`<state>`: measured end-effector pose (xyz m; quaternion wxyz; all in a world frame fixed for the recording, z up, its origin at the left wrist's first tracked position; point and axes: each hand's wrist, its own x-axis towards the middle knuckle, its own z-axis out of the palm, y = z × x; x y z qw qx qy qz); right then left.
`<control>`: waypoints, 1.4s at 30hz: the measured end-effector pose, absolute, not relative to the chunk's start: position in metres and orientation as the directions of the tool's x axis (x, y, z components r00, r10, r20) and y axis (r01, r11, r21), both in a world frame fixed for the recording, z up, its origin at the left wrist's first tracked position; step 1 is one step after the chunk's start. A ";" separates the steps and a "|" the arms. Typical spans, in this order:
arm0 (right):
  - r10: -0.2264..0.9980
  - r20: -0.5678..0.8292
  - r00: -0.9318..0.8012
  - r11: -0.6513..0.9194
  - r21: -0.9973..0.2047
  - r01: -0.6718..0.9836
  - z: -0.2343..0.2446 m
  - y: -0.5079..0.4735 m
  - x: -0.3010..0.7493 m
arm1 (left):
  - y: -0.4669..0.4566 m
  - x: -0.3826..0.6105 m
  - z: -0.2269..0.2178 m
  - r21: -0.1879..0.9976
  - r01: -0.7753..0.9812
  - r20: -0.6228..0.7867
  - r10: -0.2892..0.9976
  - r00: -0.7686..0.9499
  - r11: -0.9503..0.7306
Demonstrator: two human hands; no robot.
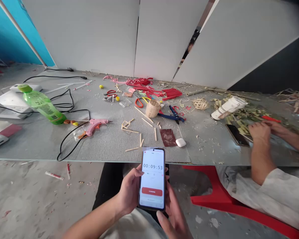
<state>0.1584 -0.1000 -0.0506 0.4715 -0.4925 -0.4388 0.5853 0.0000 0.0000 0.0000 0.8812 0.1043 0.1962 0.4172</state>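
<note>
**Holding the phone with the timer, low in the middle of the frame**

At the far left of the surface [109,146] lies a green bottle [43,105] on its side, with black cables around it. A little to the right, a pink glue gun [96,124] rests near thin wooden sticks [129,130].

At the lower centre, below the edge of the surface, my left hand [129,194] holds the phone [152,179] upright; the fingers are wrapped around its left edge. The screen shows a timer and a red button. My right hand [173,215] is under and beside the phone, fingers loosely open and touching its lower right side; it does not grip anything.

To do this well, I think I should keep the left grip firm and the screen facing me, and tap with one finger only.

At the right, another person's hand [260,132] rests on the surface near a dark phone [237,134] and a white tube [228,108].
</note>
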 end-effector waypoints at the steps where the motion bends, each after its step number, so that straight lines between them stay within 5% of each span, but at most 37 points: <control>1: 0.984 -0.162 -0.074 -0.170 -0.977 -0.126 -0.051 -0.099 0.158 | 0.000 -0.001 0.000 0.352 -0.692 -0.266 0.777 0.571 0.630; 16: 0.973 -0.213 -0.091 -0.222 -0.970 -0.096 -0.052 -0.100 0.156 | -0.004 -0.006 -0.006 0.350 -0.676 -0.314 0.761 0.568 0.648; 24: 0.974 -0.221 -0.047 -0.224 -0.970 -0.095 -0.042 -0.102 0.150 | -0.010 -0.009 -0.008 0.584 -0.596 -0.227 0.815 0.533 0.552; 29: 0.971 -0.240 -0.013 -0.240 -0.969 -0.062 -0.041 -0.104 0.151 | -0.012 -0.006 -0.011 0.609 -0.579 -0.238 0.822 0.518 0.542; 38: 0.979 -0.202 -0.041 -0.205 -0.971 -0.119 -0.049 -0.100 0.146 | -0.005 -0.010 -0.009 0.333 -0.661 -0.310 0.740 0.597 0.673; 42: 0.975 -0.219 -0.034 -0.221 -0.969 -0.107 -0.052 -0.095 0.150 | -0.003 -0.010 -0.009 0.315 -0.641 -0.317 0.714 0.624 0.700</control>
